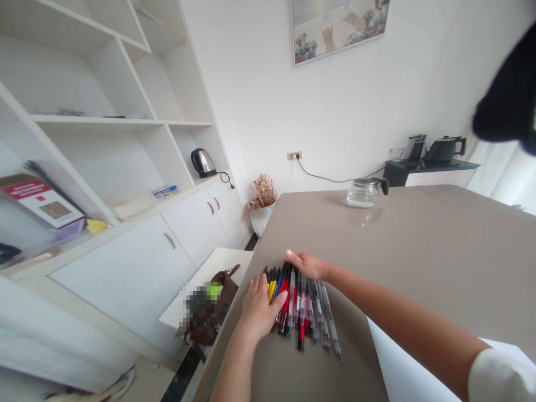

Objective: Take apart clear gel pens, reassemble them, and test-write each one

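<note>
pens (pixel 302 326) lie side by side near the left edge of our brown counter (pixel 397 240). our left grip (pixel 260 307) rests at the row's left side, spread open, thumb across the barrels. our right grip (pixel 307 264) sits at their far ends; its fingers are mostly hidden, so we cannot tell whether it has hold of any. a glass teapot (pixel 360 196) stands at the far side.

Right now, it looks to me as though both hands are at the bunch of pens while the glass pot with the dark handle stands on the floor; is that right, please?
Not quite: the glass pot with the dark handle stands on the table, as the head view shows. The left hand and right hand are indeed at the pens.
</note>
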`<move>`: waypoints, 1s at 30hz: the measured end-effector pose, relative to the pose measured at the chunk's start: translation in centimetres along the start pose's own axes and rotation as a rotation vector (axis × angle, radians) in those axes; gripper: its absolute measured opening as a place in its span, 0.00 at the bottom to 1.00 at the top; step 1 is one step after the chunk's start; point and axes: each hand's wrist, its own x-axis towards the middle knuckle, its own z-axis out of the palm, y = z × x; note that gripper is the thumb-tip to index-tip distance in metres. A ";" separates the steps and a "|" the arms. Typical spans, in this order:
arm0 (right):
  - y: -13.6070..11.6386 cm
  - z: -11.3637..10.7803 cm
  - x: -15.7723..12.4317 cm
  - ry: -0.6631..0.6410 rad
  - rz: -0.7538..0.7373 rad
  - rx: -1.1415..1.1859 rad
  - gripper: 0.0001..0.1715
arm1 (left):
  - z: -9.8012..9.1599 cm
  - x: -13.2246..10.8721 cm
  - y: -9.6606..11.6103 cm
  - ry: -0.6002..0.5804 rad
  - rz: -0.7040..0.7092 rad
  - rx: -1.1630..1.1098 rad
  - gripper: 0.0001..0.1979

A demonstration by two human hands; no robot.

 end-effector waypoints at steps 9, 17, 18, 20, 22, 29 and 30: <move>-0.7 -2.7 -1.2 -0.044 -0.038 0.047 0.38 | -0.4 -0.1 0.7 0.008 0.002 0.038 0.40; 1.1 -11.8 -17.1 -0.030 0.128 0.032 0.30 | 0.8 0.2 1.6 0.064 0.008 0.086 0.38; 1.4 -12.2 -19.7 -0.018 0.160 -0.015 0.29 | 0.9 0.1 1.7 0.075 0.008 0.082 0.37; 2.2 -12.6 -24.5 -0.012 0.162 -0.128 0.27 | 1.1 -0.2 2.0 0.096 0.018 0.082 0.36; 3.0 -12.3 -28.3 -0.076 0.145 -0.235 0.27 | 1.2 -0.6 2.3 0.106 0.011 0.079 0.35; 5.2 -11.3 -34.8 -0.224 -0.009 -0.316 0.32 | 1.6 -2.2 4.0 0.116 -0.021 0.094 0.36; 5.2 -11.5 -35.2 -0.212 -0.009 -0.299 0.32 | 1.6 -2.4 4.3 0.113 -0.031 0.100 0.36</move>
